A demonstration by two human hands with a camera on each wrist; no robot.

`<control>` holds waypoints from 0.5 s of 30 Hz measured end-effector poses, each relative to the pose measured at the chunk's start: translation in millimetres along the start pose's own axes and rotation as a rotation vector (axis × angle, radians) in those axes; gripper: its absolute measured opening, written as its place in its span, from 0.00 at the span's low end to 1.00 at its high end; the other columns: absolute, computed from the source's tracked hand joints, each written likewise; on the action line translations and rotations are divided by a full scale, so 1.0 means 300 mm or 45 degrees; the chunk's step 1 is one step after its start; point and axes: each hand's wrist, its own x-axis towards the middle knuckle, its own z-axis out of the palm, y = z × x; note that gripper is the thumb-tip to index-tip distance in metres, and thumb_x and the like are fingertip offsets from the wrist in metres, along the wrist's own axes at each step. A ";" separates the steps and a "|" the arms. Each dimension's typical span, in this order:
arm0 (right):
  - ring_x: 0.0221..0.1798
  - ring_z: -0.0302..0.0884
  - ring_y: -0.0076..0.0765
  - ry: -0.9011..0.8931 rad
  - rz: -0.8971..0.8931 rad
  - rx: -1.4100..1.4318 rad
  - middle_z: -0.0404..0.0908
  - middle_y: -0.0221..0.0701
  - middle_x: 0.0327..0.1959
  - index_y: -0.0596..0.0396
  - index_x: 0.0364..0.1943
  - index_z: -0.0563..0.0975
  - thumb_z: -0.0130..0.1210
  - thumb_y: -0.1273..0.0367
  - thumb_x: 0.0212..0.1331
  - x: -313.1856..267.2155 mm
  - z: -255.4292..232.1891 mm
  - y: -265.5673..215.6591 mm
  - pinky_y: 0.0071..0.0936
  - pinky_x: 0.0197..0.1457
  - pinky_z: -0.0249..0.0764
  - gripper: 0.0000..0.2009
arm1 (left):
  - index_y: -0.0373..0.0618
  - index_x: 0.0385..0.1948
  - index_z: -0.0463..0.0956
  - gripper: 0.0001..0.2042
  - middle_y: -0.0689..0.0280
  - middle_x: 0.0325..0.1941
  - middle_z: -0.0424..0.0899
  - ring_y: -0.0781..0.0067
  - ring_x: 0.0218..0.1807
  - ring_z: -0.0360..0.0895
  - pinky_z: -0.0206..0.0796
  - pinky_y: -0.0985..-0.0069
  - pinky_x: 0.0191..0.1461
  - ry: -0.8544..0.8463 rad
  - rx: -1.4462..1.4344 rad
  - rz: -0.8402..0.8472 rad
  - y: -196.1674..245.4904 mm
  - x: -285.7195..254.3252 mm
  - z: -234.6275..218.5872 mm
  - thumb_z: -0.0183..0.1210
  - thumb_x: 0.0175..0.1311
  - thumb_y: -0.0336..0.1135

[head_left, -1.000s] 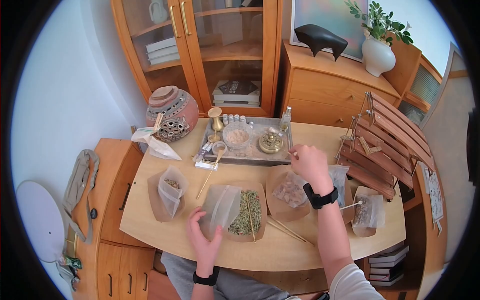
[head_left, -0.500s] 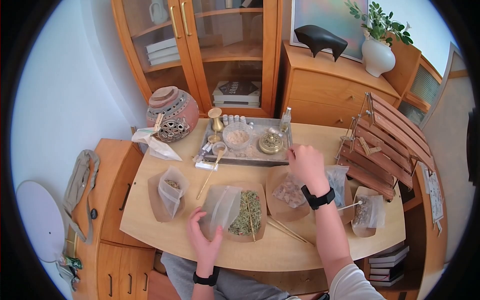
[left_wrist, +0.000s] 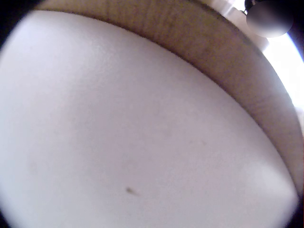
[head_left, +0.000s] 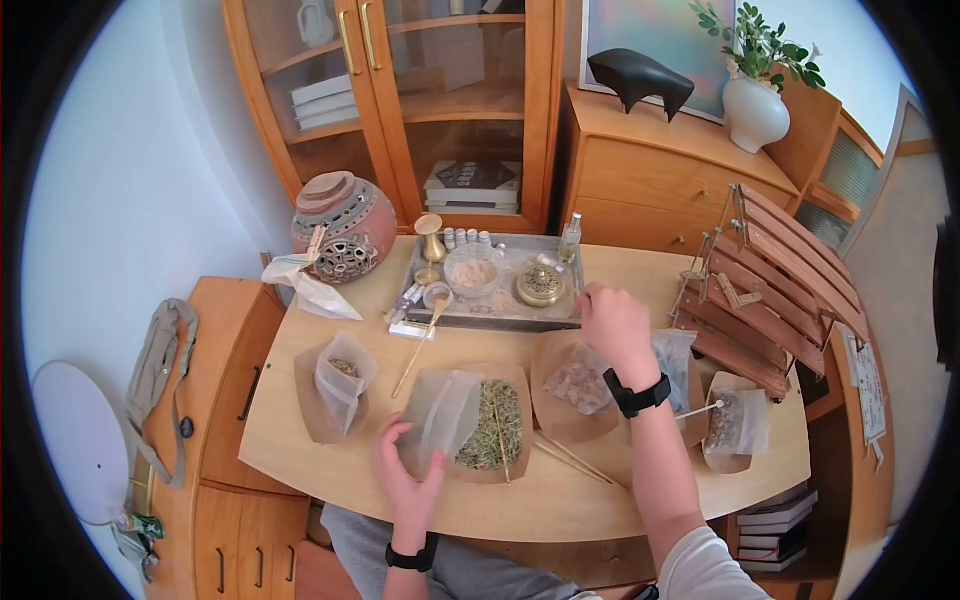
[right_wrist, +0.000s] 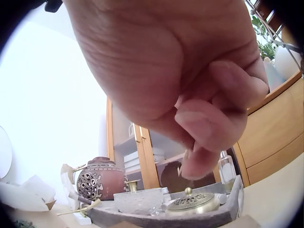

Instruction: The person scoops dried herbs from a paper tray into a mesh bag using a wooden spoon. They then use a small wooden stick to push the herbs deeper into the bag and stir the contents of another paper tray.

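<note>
My left hand point(head_left: 405, 480), fingers loosely bent and thumb apart, rests against the lower left of a translucent bag point(head_left: 440, 415). Beside that bag, dried green herbs point(head_left: 490, 430) lie in a brown paper tray point(head_left: 522, 400), with a thin gold stick point(head_left: 501, 430) across them. My right hand point(head_left: 617, 325) point(right_wrist: 204, 104) is raised by the grey tray's right corner, to the right of the brass burner point(head_left: 541, 286) point(right_wrist: 192, 203). Its fingers are curled with tips close together; nothing held can be made out. The left wrist view shows no hand.
The grey tray point(head_left: 500, 322) also holds a glass bowl point(head_left: 474, 272), a brass cup point(head_left: 430, 240) and a bottle point(head_left: 571, 240). Other paper trays and bags stand left and right. Gold chopsticks point(head_left: 580, 464) lie near the front; a wooden rack point(head_left: 750, 300) stands at right.
My right hand shifted slightly left, then a little right again, staying near the grey tray's corner. The left hand and the bag show no clear movement.
</note>
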 end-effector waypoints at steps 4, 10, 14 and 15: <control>0.33 0.87 0.56 0.108 0.078 0.016 0.86 0.46 0.27 0.53 0.31 0.84 0.57 0.64 0.67 0.007 -0.007 0.007 0.50 0.37 0.82 0.11 | 0.43 0.56 0.71 0.26 0.52 0.67 0.74 0.47 0.69 0.70 0.59 0.56 0.74 0.000 0.004 -0.008 0.006 0.001 -0.005 0.69 0.53 0.27; 0.31 0.87 0.56 0.112 0.006 -0.031 0.86 0.46 0.26 0.55 0.28 0.83 0.57 0.63 0.67 0.000 -0.003 0.026 0.49 0.34 0.82 0.12 | 0.43 0.56 0.71 0.26 0.52 0.67 0.74 0.47 0.69 0.70 0.58 0.56 0.75 -0.004 -0.004 -0.015 0.002 -0.001 0.000 0.69 0.53 0.26; 0.32 0.87 0.58 0.028 -0.003 -0.091 0.86 0.48 0.27 0.55 0.29 0.84 0.56 0.63 0.67 -0.002 0.011 0.036 0.50 0.35 0.82 0.13 | 0.43 0.56 0.71 0.27 0.52 0.67 0.74 0.48 0.70 0.69 0.58 0.56 0.75 -0.007 -0.002 -0.012 0.005 0.001 -0.002 0.69 0.53 0.26; 0.32 0.87 0.58 0.028 -0.002 -0.090 0.86 0.48 0.27 0.55 0.29 0.84 0.56 0.63 0.67 -0.002 0.013 0.034 0.50 0.35 0.82 0.13 | 0.43 0.57 0.71 0.27 0.52 0.68 0.73 0.48 0.70 0.69 0.58 0.56 0.75 -0.009 -0.001 -0.013 0.007 0.001 -0.003 0.69 0.53 0.26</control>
